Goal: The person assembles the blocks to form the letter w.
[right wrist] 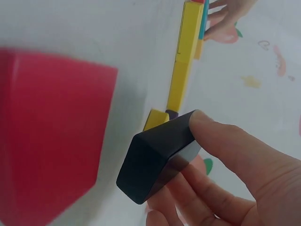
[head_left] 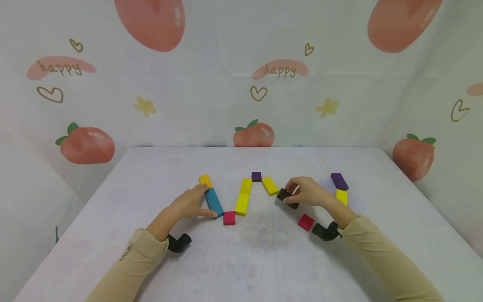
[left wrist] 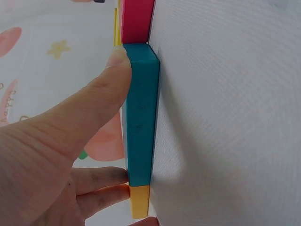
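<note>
My left hand (head_left: 191,203) rests at a blue block (head_left: 214,202), the thumb by its near end. Its fingertips touch where the blue block meets an orange block (head_left: 204,180); in the left wrist view the fingers (left wrist: 102,180) lie fairly straight. A red block (head_left: 229,218) sits at the blue block's near end. My right hand (head_left: 307,191) pinches a black block (right wrist: 155,155) between thumb and fingers, tilted beside the near end of a slanted yellow block (head_left: 269,186). Nearer to me lies another red block (head_left: 306,222).
Two yellow blocks (head_left: 244,197) run end to end towards a small purple block (head_left: 256,176). At the right lie a longer purple block (head_left: 339,181) and a yellow block (head_left: 341,196), the latter partly behind the right wrist. Patterned cloth (head_left: 211,105) hangs behind the white table (head_left: 226,268).
</note>
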Available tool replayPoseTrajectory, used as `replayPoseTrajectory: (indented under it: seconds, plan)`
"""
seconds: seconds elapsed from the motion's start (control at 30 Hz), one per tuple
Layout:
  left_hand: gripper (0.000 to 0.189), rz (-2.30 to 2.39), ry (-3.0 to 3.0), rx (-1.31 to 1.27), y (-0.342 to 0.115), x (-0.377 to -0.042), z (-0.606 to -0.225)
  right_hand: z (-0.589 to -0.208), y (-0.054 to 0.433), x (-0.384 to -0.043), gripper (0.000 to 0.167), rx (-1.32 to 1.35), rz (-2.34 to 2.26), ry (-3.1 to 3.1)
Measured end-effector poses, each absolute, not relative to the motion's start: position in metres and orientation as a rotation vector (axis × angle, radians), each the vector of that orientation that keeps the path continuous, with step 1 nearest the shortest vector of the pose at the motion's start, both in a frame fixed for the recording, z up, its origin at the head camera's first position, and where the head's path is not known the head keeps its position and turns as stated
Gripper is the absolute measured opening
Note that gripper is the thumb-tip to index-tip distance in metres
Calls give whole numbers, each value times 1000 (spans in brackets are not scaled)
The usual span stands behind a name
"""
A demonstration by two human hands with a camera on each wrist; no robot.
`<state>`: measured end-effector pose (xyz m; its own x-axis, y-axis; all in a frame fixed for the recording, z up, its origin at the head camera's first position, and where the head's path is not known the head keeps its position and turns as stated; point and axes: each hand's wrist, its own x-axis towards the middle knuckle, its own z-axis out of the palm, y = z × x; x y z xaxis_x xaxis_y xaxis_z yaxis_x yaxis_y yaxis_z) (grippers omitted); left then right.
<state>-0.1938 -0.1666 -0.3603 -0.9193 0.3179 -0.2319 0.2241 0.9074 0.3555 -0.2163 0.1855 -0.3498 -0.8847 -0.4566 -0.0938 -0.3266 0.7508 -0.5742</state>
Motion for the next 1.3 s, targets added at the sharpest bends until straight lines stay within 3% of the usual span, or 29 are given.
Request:
replayPoseTrajectory:
  seconds: [1.3]
  plan:
    - [93, 482, 2771, 389, -167, -193, -360, -362, 159, -214, 41, -376, -819, 2728]
